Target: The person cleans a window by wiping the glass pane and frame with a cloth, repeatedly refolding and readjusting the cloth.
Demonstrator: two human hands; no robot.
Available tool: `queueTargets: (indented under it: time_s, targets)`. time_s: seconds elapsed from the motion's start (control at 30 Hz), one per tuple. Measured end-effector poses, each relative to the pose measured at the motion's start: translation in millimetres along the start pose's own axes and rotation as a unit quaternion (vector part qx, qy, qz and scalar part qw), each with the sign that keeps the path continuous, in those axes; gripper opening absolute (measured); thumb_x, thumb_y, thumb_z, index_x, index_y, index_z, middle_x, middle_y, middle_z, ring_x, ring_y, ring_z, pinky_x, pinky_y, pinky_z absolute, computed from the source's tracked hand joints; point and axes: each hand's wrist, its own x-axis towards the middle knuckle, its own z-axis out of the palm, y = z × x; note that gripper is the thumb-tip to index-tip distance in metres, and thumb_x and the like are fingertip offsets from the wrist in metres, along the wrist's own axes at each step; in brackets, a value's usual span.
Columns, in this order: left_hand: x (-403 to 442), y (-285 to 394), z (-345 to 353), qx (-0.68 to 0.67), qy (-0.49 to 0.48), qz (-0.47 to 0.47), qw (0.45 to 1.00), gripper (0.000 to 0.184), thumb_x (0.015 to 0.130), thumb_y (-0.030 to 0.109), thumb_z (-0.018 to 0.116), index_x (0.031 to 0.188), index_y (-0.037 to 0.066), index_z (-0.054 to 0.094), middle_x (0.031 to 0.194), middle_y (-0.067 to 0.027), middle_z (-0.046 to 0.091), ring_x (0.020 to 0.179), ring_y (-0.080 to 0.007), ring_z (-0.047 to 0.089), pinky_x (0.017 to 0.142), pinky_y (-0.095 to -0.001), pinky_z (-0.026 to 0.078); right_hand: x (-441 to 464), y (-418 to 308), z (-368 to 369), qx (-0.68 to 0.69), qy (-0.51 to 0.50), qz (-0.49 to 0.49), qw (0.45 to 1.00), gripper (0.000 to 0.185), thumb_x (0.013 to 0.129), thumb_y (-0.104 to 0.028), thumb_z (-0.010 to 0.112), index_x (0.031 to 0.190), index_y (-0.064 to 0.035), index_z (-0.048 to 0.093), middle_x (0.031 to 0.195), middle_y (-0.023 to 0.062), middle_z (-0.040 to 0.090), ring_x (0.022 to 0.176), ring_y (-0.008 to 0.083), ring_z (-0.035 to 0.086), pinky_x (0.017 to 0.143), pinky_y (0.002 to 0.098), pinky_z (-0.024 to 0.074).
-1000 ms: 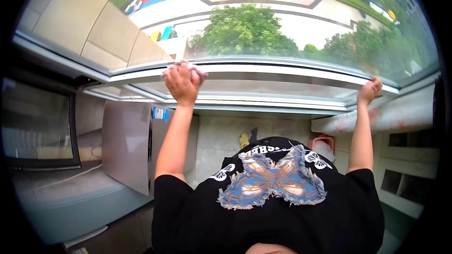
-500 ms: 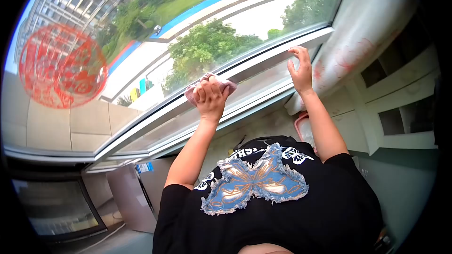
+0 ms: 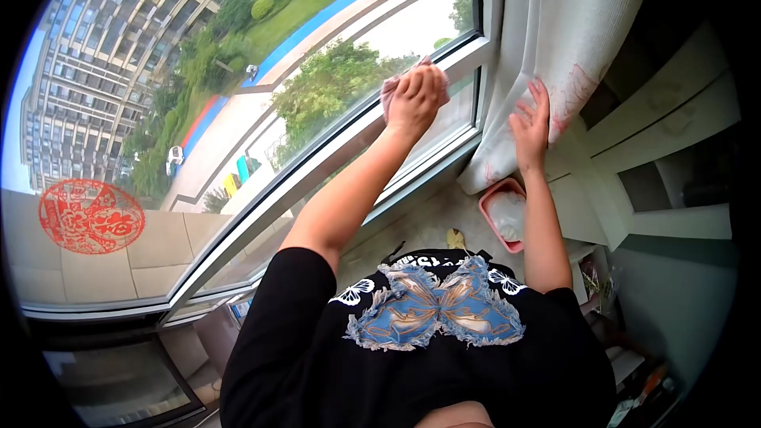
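Observation:
My left hand [image 3: 415,98] is closed over a pinkish cloth [image 3: 389,95], which lies against the window frame [image 3: 349,136] near its right corner. The cloth's edges stick out on both sides of the fingers. My right hand [image 3: 531,128] has its fingers spread and touches the pale curtain [image 3: 545,32] that hangs to the right of the window. Nothing shows in its grasp. Above the frame is the window glass [image 3: 333,63], with trees and paving behind it.
A red round sticker [image 3: 92,216] is on the glass at the left. On the floor below the curtain stands a pink bin [image 3: 514,244] with a whitish liner. White shelving [image 3: 658,190] is at the right, and a dark-framed panel [image 3: 119,380] at the lower left.
The view has turned to the right. My left hand has slid the cloth rightward along the frame to near the corner. My right hand has let go of the frame and moved to the curtain.

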Motion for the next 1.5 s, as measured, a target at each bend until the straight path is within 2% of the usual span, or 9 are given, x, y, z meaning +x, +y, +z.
queueTargets:
  time_s: [0.1,0.33,0.4,0.5,0.7,0.93,1.07,1.4,1.5]
  targets:
    - [72,41,41,-0.056,0.031,0.014,0.998,0.050,0.080,0.017,0.060,0.124,-0.006,0.055,0.116,-0.0167,0.057,0.108,-0.0298,0.057,0.093,-0.0386,0.047,14,15,-43,0.006,-0.012,0.024,1.000,0.072,0.089,0.005,0.054,0.155,-0.0097,0.031,0.151,0.0126,0.044,0.112,0.0218,0.060,0.093,0.0321,0.0524]
    - [107,42,51,-0.059,0.118,-0.019,0.991,0.033,0.080,0.014,0.056,0.107,-0.003,0.064,0.105,-0.0139,0.062,0.100,-0.0254,0.056,0.090,-0.0337,0.045,-32,15,-30,0.044,-0.016,0.073,0.996,0.057,0.092,0.001,0.058,0.147,-0.0024,0.041,0.138,0.0131,0.056,0.104,0.0177,0.062,0.092,0.0296,0.0514]
    - [104,39,48,-0.038,0.062,0.003,0.997,0.036,0.080,0.016,0.057,0.110,-0.002,0.063,0.108,-0.0135,0.062,0.103,-0.0255,0.057,0.091,-0.0345,0.046,-34,17,-30,0.044,-0.014,0.060,0.997,0.053,0.092,0.001,0.057,0.144,-0.0017,0.045,0.133,0.0138,0.060,0.101,0.0167,0.062,0.091,0.0294,0.0518]
    - [70,25,34,-0.081,0.108,-0.002,0.991,0.050,0.079,0.017,0.059,0.125,-0.002,0.055,0.118,-0.0154,0.059,0.110,-0.0265,0.056,0.096,-0.0368,0.045,-40,13,-30,0.033,-0.037,0.104,0.993,0.047,0.091,0.002,0.055,0.138,-0.0005,0.052,0.124,0.0140,0.064,0.095,0.0148,0.064,0.088,0.0289,0.0524]
    - [-53,-26,-39,-0.018,-0.019,0.000,1.000,0.060,0.081,0.021,0.056,0.137,-0.001,0.053,0.125,-0.0130,0.058,0.112,-0.0276,0.056,0.097,-0.0431,0.046,-16,22,-27,0.038,-0.074,0.156,0.984,0.038,0.093,-0.001,0.054,0.131,-0.0019,0.057,0.115,0.0096,0.068,0.091,0.0129,0.064,0.081,0.0272,0.0515]
    - [-190,-84,-131,0.017,-0.064,-0.151,0.986,0.045,0.085,0.026,0.062,0.128,0.017,0.054,0.109,-0.0011,0.059,0.095,-0.0206,0.057,0.087,-0.0393,0.044,-13,-5,38,0.055,-0.164,0.145,0.974,0.028,0.097,-0.004,0.055,0.125,-0.0034,0.062,0.107,0.0067,0.072,0.084,0.0104,0.065,0.075,0.0233,0.0516]
    - [-261,-108,-191,0.029,-0.045,-0.269,0.962,0.045,0.081,0.034,0.074,0.122,0.028,0.056,0.114,0.0009,0.056,0.105,-0.0211,0.055,0.095,-0.0421,0.041,-4,-11,85,0.063,-0.143,0.080,0.984,0.026,0.100,-0.007,0.054,0.124,-0.0053,0.063,0.105,0.0059,0.072,0.082,0.0097,0.064,0.072,0.0216,0.0513]
    - [-348,-146,-305,0.125,-0.053,-0.468,0.873,0.044,0.079,0.014,0.069,0.120,0.025,0.059,0.120,-0.0009,0.055,0.115,-0.0273,0.052,0.100,-0.0432,0.041,107,7,126,0.029,0.037,0.004,0.999,0.017,0.098,-0.011,0.052,0.104,-0.0048,0.066,0.093,0.0066,0.070,0.084,0.0148,0.064,0.078,0.0285,0.0502]
    - [-349,-150,-317,0.059,0.050,-0.565,0.821,0.025,0.094,0.017,0.062,0.119,0.018,0.059,0.119,-0.0058,0.058,0.116,-0.0321,0.052,0.105,-0.0469,0.040,121,13,128,-0.228,0.172,-0.047,0.957,0.029,0.094,-0.030,0.047,0.104,-0.0101,0.066,0.096,0.0105,0.072,0.085,0.0306,0.067,0.081,0.0433,0.0489]
